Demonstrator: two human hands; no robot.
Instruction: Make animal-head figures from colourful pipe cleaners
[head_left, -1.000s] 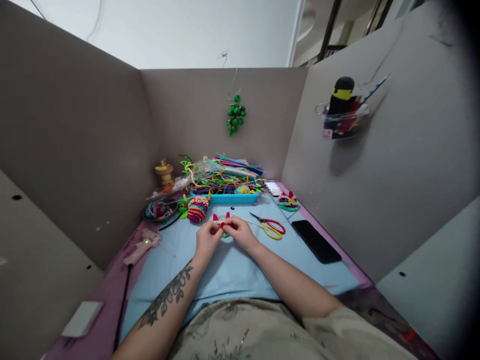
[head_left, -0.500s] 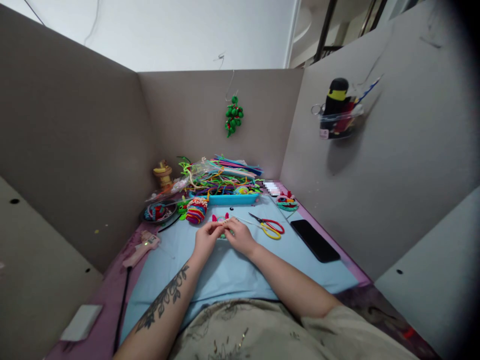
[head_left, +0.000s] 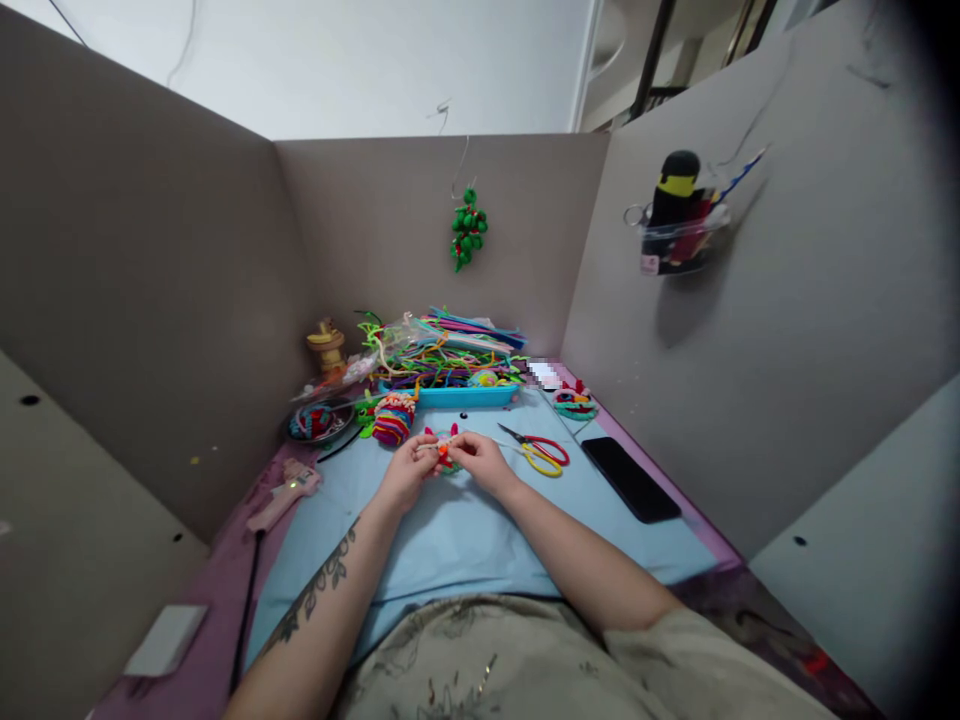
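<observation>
My left hand (head_left: 409, 472) and my right hand (head_left: 484, 464) meet over the middle of the blue cloth, fingertips pinched close together. Between them runs a pale pipe cleaner (head_left: 429, 447), gripped by both; a white length also sticks out beyond the right hand toward the scissors. An orange bit (head_left: 443, 452) shows at the fingertips. Just behind and under the fingers is a small pipe-cleaner figure (head_left: 454, 430) with pink tips and a teal part, mostly covered; whether it is held or lies on the cloth I cannot tell.
Scissors (head_left: 541, 455) with red and yellow handles and a black phone (head_left: 630, 480) lie to the right. A blue tray (head_left: 469, 398) heaped with pipe cleaners stands behind, beside a striped multicoloured piece (head_left: 394, 420). At left are a glue gun (head_left: 289, 495) and a metal bowl (head_left: 341, 432).
My fingers have parted slightly, the right hand turning so that the orange bit now shows between them. Other things on the table have stayed put.
</observation>
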